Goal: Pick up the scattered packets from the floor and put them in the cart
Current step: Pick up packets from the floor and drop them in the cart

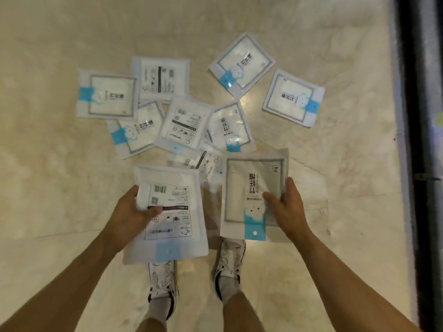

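Observation:
My left hand (130, 213) grips a white packet (175, 226) by its left edge, barcode side up, thumb across its face. My right hand (286, 208) holds a second white packet (249, 178) by its right edge, with its blue tab toward me. Both packets are lifted above the floor in front of my feet. Several more white packets with blue tabs lie scattered on the floor beyond, among them one at the far left (109, 95), one in the middle (183, 124) and one at the right (293, 99). No cart is in view.
The floor (60, 164) is pale marbled tile. My two feet in white shoes (165, 281) stand just below the held packets. A dark vertical frame or door edge (422, 116) runs down the right side.

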`<move>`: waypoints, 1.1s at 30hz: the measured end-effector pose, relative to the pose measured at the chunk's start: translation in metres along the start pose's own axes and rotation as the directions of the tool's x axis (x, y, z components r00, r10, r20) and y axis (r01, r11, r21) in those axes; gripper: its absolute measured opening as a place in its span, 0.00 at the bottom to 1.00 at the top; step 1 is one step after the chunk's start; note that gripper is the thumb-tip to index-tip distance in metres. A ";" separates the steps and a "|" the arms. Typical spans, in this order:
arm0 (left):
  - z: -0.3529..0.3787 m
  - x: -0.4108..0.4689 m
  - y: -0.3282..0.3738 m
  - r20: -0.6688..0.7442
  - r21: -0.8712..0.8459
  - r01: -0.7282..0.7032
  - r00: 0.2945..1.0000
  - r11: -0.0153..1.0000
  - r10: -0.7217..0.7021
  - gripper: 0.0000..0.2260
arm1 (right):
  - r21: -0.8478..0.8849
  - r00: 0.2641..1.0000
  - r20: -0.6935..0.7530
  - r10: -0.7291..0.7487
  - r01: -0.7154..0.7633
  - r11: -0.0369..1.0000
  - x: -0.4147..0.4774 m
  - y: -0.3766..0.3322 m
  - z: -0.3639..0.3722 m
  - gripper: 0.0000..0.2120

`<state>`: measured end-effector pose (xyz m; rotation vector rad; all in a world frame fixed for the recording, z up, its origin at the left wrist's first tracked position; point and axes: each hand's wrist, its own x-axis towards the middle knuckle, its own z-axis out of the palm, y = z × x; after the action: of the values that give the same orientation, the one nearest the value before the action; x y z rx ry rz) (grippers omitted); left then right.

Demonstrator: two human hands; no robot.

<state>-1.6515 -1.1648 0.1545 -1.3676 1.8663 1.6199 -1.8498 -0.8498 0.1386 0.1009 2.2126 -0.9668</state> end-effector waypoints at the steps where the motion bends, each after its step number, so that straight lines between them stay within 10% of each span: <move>1: -0.010 -0.019 0.027 0.006 -0.026 -0.023 1.000 0.999 0.023 0.20 | 0.026 1.000 0.006 -0.005 0.005 1.000 -0.015 -0.029 -0.016 0.11; 17: -0.174 -0.386 0.446 0.040 -0.136 -0.513 0.852 0.848 0.522 0.24 | 0.248 0.941 -0.107 -0.322 0.339 0.908 -0.317 -0.391 -0.355 0.22; 33: -0.122 -0.570 0.610 0.465 0.004 -0.843 0.477 0.537 0.746 0.19 | 0.444 0.813 -0.569 -0.125 0.432 0.785 -0.631 -0.371 -0.462 0.19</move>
<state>-1.8190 -1.0799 0.9766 0.1036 2.4537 1.7517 -1.7691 -0.6823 0.9842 0.3271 2.3731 -1.9509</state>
